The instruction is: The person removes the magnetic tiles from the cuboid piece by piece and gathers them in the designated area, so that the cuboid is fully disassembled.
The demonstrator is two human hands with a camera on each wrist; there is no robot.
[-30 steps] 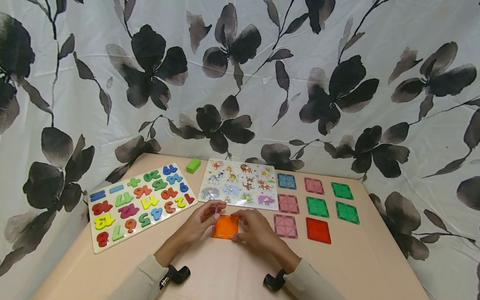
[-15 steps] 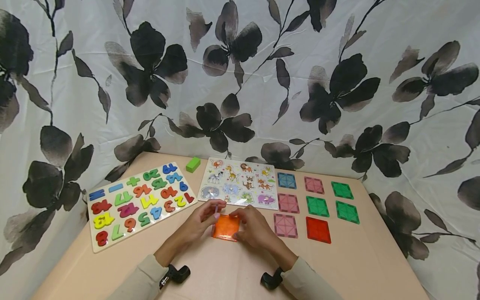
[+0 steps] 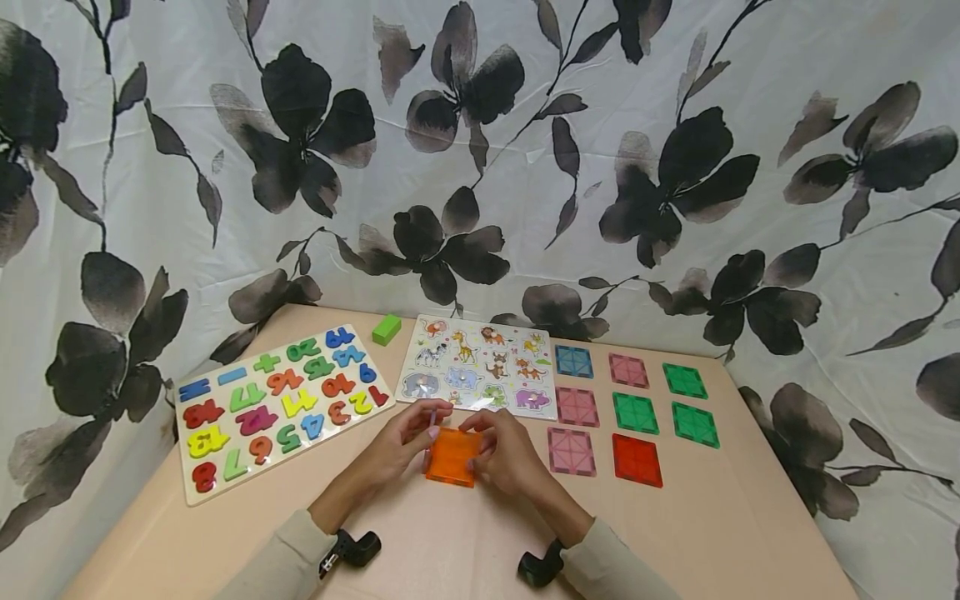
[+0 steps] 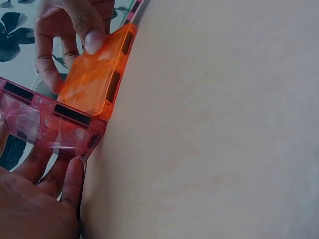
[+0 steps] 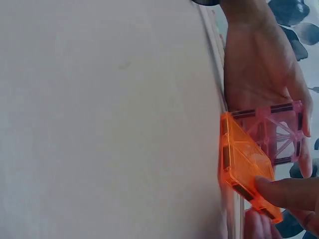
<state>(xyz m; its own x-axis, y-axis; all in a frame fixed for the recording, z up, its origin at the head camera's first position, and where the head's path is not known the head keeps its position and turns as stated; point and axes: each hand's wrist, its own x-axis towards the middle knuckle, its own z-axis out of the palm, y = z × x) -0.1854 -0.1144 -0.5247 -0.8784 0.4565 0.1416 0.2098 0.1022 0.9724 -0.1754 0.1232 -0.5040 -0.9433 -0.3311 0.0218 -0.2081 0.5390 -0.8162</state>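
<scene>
Upright at the fingertips of my left hand (image 3: 396,443) is a pink see-through magnetic tile (image 4: 37,117), seen almost edge-on from the head. The left fingers and thumb hold it by its edges. My right hand (image 3: 510,454) pinches an orange magnetic tile (image 3: 452,458), its thumb (image 5: 279,191) on the tile's face. The orange tile leans at an angle, one edge right at the pink tile in both wrist views. Dark magnet strips show along the edges of both tiles. Part of the right fingers is hidden behind the orange tile.
Rows of flat tiles lie on the right: pink (image 3: 572,452), red (image 3: 637,460), green (image 3: 635,414) and blue (image 3: 573,362). An animal puzzle board (image 3: 476,367) lies just beyond the hands. A number puzzle board (image 3: 281,408) is at left, with a green block (image 3: 386,330) behind it.
The orange tile has tilted, its near edge coming toward the person, and the right thumb has shifted onto its face. My right wrist has moved slightly left; the left hand stays in place.
</scene>
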